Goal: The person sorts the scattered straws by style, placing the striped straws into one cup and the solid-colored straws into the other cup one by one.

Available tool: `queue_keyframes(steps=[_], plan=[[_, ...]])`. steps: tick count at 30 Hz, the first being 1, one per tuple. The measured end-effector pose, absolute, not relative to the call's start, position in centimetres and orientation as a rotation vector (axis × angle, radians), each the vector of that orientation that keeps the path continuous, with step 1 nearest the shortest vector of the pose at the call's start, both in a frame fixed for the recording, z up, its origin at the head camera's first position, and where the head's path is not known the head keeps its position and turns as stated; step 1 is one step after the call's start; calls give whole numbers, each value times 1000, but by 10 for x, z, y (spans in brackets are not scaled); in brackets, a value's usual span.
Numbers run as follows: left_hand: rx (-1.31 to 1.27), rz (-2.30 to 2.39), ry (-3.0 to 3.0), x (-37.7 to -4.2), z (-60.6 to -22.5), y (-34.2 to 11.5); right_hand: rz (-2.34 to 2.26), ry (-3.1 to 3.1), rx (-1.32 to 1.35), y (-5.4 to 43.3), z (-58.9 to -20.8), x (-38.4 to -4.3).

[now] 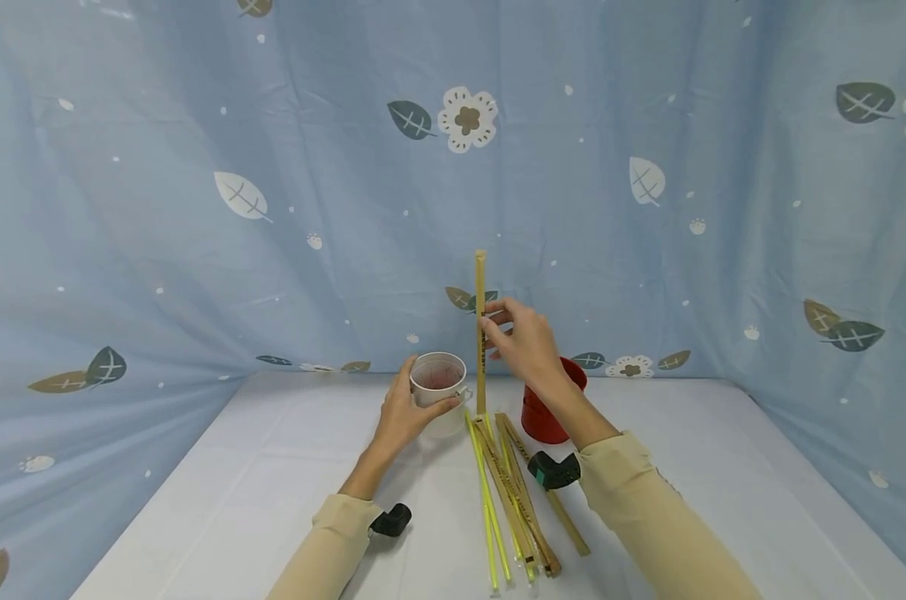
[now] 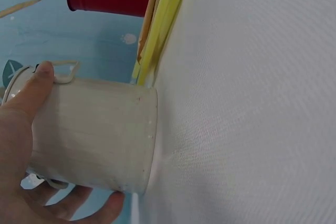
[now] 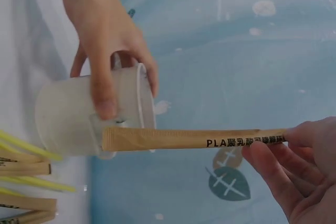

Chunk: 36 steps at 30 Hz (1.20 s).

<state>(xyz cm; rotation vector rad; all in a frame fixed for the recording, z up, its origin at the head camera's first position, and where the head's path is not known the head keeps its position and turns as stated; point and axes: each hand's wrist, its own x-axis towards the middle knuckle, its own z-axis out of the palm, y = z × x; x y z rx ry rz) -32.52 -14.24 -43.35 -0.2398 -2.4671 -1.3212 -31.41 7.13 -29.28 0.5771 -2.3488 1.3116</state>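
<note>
My left hand grips a white metal pail with small side handles, its thumb along the near side and its fingers round the far side. The pail stands upright on the white tabletop. Between the thumb and fingers of my right hand is a paper-wrapped straw, pinched and held upright beside the pail's right side. Dark printing marks its brown wrapper. In the head view, its lower end hangs just above the pile of straws. I see no straw inside the white pail's opening.
Several paper-wrapped straws and yellow straws lie in a loose pile in the middle of the table. A red pail stands behind my right forearm. Patterned blue cloth hangs at the back and sides.
</note>
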Motion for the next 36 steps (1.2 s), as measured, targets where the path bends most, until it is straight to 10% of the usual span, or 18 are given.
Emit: queue_keyframes(steps=[36], plan=[[-242, -1310, -2478, -325, -434, -142, 1331, -2180, 601, 38, -295, -331]])
